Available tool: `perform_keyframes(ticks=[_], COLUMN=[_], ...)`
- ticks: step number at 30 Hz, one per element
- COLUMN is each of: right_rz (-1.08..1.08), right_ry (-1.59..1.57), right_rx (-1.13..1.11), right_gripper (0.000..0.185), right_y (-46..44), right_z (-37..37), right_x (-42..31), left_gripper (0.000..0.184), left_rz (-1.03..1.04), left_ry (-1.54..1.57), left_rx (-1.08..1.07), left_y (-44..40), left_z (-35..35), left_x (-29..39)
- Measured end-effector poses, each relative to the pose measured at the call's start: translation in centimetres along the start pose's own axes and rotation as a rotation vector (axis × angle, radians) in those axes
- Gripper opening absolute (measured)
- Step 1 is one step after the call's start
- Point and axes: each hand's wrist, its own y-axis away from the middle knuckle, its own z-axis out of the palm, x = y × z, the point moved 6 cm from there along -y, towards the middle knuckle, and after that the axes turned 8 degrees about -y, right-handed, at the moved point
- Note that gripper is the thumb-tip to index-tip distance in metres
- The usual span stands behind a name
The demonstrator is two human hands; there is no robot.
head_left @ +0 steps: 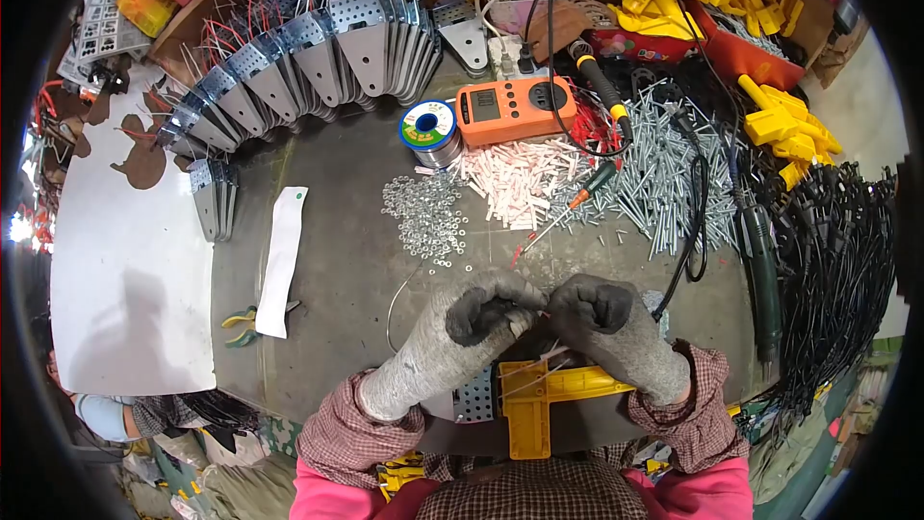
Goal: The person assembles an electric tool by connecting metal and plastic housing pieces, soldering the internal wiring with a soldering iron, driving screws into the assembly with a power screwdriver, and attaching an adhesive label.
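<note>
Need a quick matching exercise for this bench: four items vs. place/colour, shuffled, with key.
Items
1. Multimeter
2. Pliers
3. Solder spool
4. Yellow plastic piece

Place or colour
A. Below the gloved left hand and right hand in the picture, close to the person's body
B. Orange housing
C. Partly covered by the white strip
D. Just above the heap of small metal nuts in the picture

Pairs: 1-B, 2-C, 3-D, 4-A

Nuts (423,217) behind hands (602,313), spool (431,141) left of meter (515,112)
</note>
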Motion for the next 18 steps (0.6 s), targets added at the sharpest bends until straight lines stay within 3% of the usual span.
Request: perform_keyframes(ticks=[2,4,5,8,10,13,15,16,18], right_rz=[0.039,0.079,0.03,-0.018,-0.015,0.003,-0.375,-0.362,-0.041], right_ry=[0.062,0.124,0.137,0.112,0.072,-0.037,0.286,0.291,0.134], right_rx=[0.031,0.063,0.055,0.006,-0.026,-0.055,-0.091,-0.09,-0.194], right_gripper=[0.013,0.013,0.011,0.013,0.016,0.03,0.045,0.045,0.05], right_y=[0.1,0.1,0.1,0.0,0.1,0.0,0.0,0.6,0.8], right_z=[0.1,0.0,0.1,0.1,0.3,0.9,1.1,0.6,-0.6], right_x=[-0.3,-0.2,-0.4,-0.3,-0.4,-0.9,-2.2,-2.5,-1.9], left_gripper=[0.026,0.028,0.028,0.02,0.027,0.022,0.023,0.023,0.025], left_rz=[0.044,0.365,0.364,0.336,0.176,0.155,0.058,-0.044,-0.014], left_ry=[-0.179,-0.724,-0.722,-0.656,-0.356,-0.078,0.014,0.1,0.111], left_rx=[-0.088,0.008,0.008,0.103,-0.057,0.033,0.007,-0.029,-0.033], left_y=[-0.2,-0.1,-0.2,-0.1,-0.3,-0.3,-0.2,-0.1,-0.3], left_z=[0.2,0.4,0.7,0.5,0.4,0.1,0.4,1.0,1.0], left_x=[0.1,1.0,0.8,0.7,-0.2,0.1,-0.9,-1.8,-1.7])
